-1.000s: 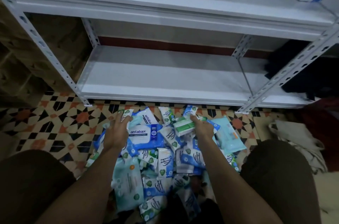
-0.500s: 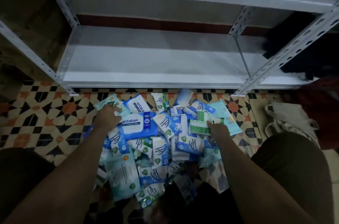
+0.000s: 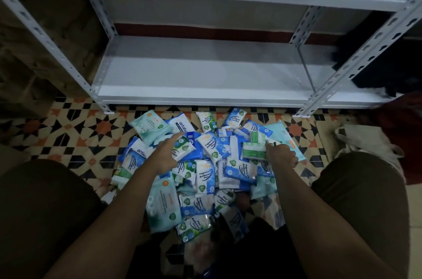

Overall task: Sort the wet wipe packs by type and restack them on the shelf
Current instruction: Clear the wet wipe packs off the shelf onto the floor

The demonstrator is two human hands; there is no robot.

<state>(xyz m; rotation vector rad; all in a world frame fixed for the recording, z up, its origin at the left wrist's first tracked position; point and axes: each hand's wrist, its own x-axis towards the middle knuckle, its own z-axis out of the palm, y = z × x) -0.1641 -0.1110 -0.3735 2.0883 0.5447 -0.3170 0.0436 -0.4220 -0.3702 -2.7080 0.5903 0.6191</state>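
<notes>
Blue, white and green wet wipe packs [image 3: 205, 171] lie heaped on the patterned floor [image 3: 75, 137] at centre frame, below the white shelf [image 3: 205, 77]. Your left hand [image 3: 165, 156] hovers with its grip spread; your right hand [image 3: 279, 155] pinches a green-and-white pack [image 3: 253, 151].

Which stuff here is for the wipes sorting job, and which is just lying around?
For the job:
pile of wipe packs
green and white packs held in the right hand
left hand, reaching over the pile
white shelf

Just lying about:
cloth bag
dark bundle
</notes>
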